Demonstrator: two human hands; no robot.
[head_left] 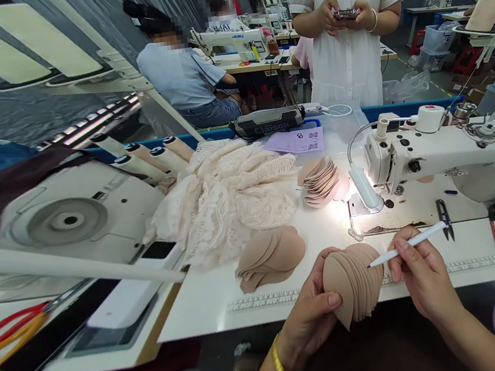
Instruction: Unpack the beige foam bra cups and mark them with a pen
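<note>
My left hand (312, 299) grips a fanned stack of beige teardrop-shaped fabric pieces (358, 283), its thumb pressed on the front piece. In my right hand (420, 271) is a white marker pen (414, 243), pinched between thumb and fingers. The pen's dark tip points left and lies at the edges of the stack; whether it touches them I cannot tell. To the left, a second pile of beige pieces (271, 256) rests on the white table. Behind, near the sewing machine's needle area, sits a pinkish stack of folded pieces (319, 181).
A white sewing machine (445, 148) with a lit lamp (364, 184) stands at right. Thread snips (444, 219) lie beside it. Cream lace fabric (230, 194) is heaped behind the piles. A ruler strip (264, 301) runs along the table's front edge. A person in white (344, 55) stands opposite.
</note>
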